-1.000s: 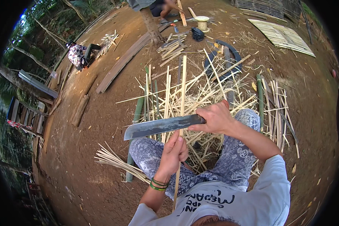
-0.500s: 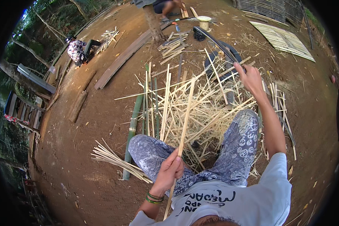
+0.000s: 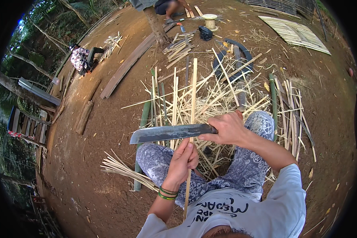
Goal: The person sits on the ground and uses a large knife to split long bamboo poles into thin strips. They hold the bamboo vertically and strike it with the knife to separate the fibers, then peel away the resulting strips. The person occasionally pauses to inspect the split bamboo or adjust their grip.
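Observation:
My left hand [image 3: 182, 158] is closed around a long, pale bamboo strip [image 3: 194, 91], which stands nearly upright between my knees. In my right hand [image 3: 228, 127] is the handle of a machete [image 3: 172, 133]. Its broad dark blade points left and lies across the strip, just above my left fingers. Whether the edge bites into the strip I cannot make out. Beyond my crossed legs lies a heap of bamboo shavings and thin strips [image 3: 214, 99]. A bundle of slim strips [image 3: 127, 168] rests on the ground beside my left knee.
Green bamboo poles [image 3: 145, 115] flank the heap. Farther off are a black tyre [image 3: 248, 59], a cream spool-shaped stand [image 3: 210, 22], a long plank [image 3: 127, 65] and a slatted bamboo panel [image 3: 295, 35]. One person [image 3: 81, 59] sits at far left; another [image 3: 172, 8] crouches near the tree trunk [image 3: 156, 27].
My right hand has come down and inward, bringing the machete from far right to across the strip. My left hand, still gripping the strip, has risen slightly and the strip stands straighter.

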### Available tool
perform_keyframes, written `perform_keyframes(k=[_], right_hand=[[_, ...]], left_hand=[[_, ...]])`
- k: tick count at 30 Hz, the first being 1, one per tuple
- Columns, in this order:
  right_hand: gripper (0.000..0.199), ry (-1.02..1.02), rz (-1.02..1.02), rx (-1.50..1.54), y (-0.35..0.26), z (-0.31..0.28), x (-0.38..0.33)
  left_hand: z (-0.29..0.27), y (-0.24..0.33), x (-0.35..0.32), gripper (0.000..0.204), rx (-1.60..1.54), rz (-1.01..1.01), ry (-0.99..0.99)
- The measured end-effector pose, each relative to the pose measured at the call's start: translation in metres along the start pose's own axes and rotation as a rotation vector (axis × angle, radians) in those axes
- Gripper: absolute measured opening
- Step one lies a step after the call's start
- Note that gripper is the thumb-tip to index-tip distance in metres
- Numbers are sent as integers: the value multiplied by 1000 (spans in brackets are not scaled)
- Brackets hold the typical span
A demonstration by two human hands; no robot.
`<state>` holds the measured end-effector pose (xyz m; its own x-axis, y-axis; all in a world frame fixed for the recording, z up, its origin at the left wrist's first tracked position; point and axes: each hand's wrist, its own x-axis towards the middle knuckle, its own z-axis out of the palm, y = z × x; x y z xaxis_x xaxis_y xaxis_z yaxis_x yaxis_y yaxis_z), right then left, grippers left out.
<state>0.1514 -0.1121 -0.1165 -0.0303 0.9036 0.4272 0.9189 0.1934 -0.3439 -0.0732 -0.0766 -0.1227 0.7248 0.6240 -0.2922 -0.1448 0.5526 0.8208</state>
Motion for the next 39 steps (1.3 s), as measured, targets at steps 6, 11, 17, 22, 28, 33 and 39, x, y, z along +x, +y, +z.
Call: perform_keyframes(k=[6, 11, 17, 22, 28, 33, 39], right_hand=[[63, 90, -38, -14, 30, -7, 16], [56, 107, -102, -91, 28, -15, 23], [70, 12, 226, -158, 70, -22, 34], [75, 381, 661, 2, 161, -77, 42], [72, 222, 486, 443, 88, -18, 15], [47, 112, 373, 925, 24, 4, 12], [27, 201, 395, 1127, -12, -1, 26]], left_hand=[[-2, 2, -15, 47, 121, 45, -31], [-3, 8, -23, 47, 174, 74, -18], [-12, 6, -42, 45, 164, 39, 17], [-36, -9, -78, 45, 101, 31, 97], [-20, 6, -33, 46, 39, 88, 117], [-7, 8, -18, 43, 138, 124, 120], [-2, -4, -10, 39, 249, 170, 106]])
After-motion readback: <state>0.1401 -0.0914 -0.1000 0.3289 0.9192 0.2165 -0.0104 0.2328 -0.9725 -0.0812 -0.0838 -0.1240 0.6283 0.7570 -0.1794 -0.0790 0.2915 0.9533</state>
